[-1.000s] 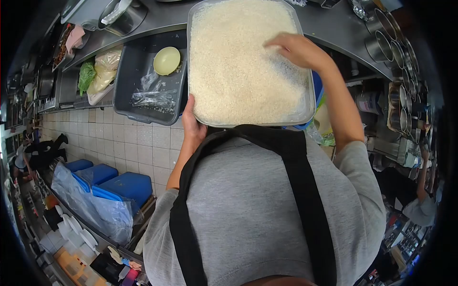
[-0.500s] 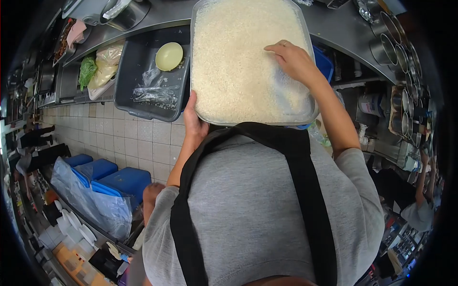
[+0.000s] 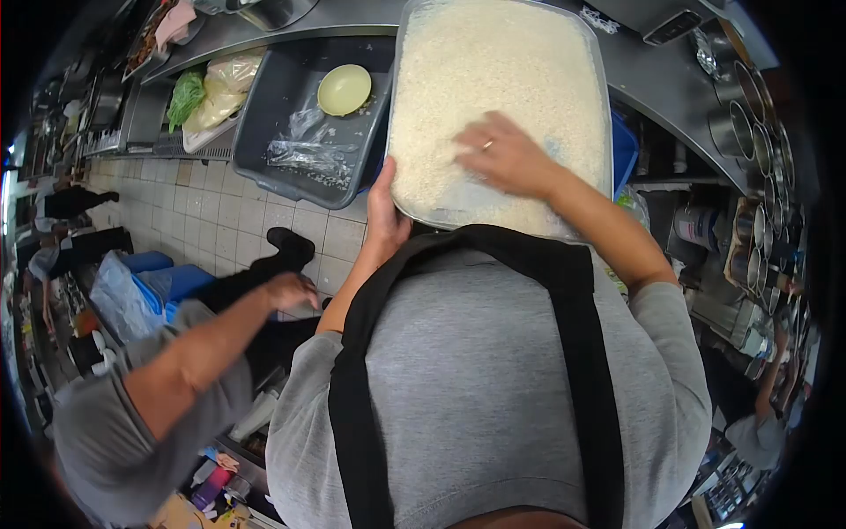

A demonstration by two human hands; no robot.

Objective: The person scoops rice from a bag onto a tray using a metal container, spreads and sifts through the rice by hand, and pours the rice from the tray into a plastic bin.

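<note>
Rice (image 3: 498, 75) is spread across most of a tray (image 3: 606, 132) beside a bin (image 3: 304, 189), the near edge only thinly covered, its corner gripped by the left hand (image 3: 385, 212), any hold by the half-curled right hand (image 3: 513, 160) hidden over the grains.

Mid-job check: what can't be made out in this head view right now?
All in the head view:
Left hand: fingers mostly hidden by the tray.
Right hand: fingertips blurred; contact with the rice unclear.
Metal pot: cut off by the picture's upper edge.
Container label: too small to read.
Co-worker's hand: fingers blurred.
</note>
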